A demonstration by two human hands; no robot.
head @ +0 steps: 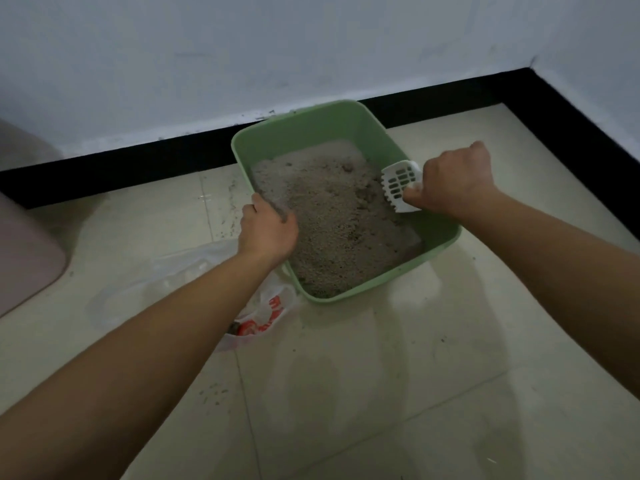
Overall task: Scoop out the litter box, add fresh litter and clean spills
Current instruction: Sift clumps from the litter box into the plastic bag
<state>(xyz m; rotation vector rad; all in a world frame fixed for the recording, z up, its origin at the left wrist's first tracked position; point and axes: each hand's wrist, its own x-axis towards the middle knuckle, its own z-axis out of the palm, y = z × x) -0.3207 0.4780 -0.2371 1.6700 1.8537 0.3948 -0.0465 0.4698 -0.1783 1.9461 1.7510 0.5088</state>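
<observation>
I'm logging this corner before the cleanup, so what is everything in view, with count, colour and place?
litter box: one, green, on the floor near the wall.
litter: one layer, grey-brown, inside the litter box.
scoop: one, white, slotted, above the box's right side.
plastic bag: one, clear with red print, on the floor left of the box.
spilled grains: scattered, dark, on the floor left of the box.
pinkish object: one, at the left edge, cut off; cannot tell what.
floor: one, cream tiles, under everything.
left hand: one, grips the box's left rim.
right hand: one, holds the scoop.
</observation>
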